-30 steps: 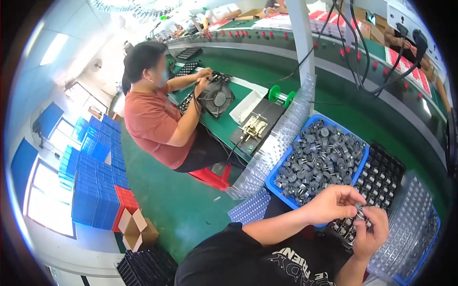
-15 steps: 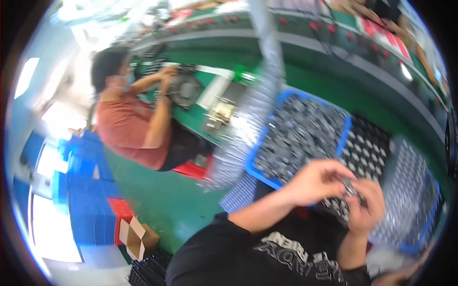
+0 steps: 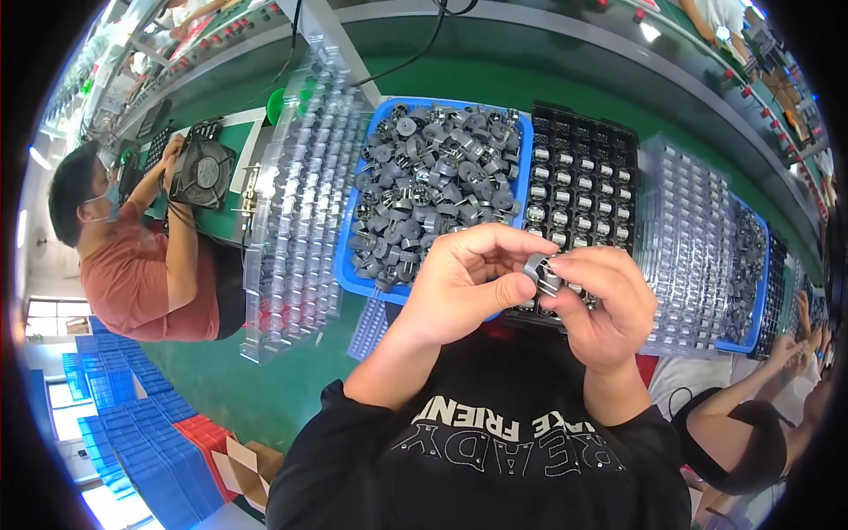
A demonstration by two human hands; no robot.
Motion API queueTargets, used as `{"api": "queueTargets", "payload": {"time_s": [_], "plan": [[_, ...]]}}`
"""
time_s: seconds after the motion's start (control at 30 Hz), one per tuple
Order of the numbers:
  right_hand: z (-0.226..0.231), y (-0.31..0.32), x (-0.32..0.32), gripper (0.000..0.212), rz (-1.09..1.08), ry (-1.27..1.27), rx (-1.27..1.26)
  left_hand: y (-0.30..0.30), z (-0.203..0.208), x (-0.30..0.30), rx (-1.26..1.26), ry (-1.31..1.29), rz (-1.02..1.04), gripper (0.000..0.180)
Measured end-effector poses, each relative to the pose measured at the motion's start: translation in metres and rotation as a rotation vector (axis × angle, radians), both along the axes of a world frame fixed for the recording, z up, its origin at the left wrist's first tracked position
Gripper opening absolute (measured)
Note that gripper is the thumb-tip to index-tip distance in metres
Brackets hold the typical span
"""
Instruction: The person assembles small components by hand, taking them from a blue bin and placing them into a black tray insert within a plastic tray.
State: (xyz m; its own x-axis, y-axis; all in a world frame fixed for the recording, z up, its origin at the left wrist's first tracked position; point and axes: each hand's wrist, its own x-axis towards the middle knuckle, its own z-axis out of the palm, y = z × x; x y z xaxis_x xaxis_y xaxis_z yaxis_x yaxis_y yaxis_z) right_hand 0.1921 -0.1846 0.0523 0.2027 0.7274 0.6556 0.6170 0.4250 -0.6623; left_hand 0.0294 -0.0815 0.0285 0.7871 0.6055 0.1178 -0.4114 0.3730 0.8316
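In front of my chest, both hands meet over a small grey round part with metal prongs [image 3: 535,265]. My left hand [image 3: 464,284] pinches its grey side between thumb and fingers. My right hand [image 3: 605,305] has thumb and forefinger closed at the pronged side; whether a second piece sits there I cannot make out. Just beyond my left hand stands a blue bin [image 3: 352,281] heaped with similar grey parts [image 3: 433,168]. Past my right hand lies a black tray [image 3: 552,128] with rows of silver cylinders [image 3: 583,203], partly covered by my hands.
Clear plastic trays stand stacked at left [image 3: 296,203] and right [image 3: 685,238]. Another blue bin [image 3: 755,300] is farther right. A co-worker in a red shirt [image 3: 146,274] handles a black fan [image 3: 203,172] at left. A cardboard box [image 3: 247,468] and blue crates [image 3: 150,433] are lower left.
My view has swung left-to-right across the bench and steadied, so the bins and co-worker appear farther left. My hands remain together on the small part.
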Motion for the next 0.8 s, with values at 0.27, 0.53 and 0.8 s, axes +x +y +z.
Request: {"api": "queueTargets", "payload": {"time_s": [0.27, 0.53, 0.8], "plan": [[-0.002, 0.003, 0.004, 0.028, 0.027, -0.013, -0.029, 0.003, -0.006, -0.004, 0.029, 0.035, 0.02, 0.044], [-0.004, 0.009, 0.007, 0.026, 0.047, -0.08, -0.049, 0.008, -0.018, -0.003, 0.031, 0.04, -0.01, 0.043], [0.0, 0.013, 0.002, 0.026, 0.002, -0.148, -0.018, 0.015, -0.017, -0.003, 0.046, 0.038, -0.016, 0.048]]}}
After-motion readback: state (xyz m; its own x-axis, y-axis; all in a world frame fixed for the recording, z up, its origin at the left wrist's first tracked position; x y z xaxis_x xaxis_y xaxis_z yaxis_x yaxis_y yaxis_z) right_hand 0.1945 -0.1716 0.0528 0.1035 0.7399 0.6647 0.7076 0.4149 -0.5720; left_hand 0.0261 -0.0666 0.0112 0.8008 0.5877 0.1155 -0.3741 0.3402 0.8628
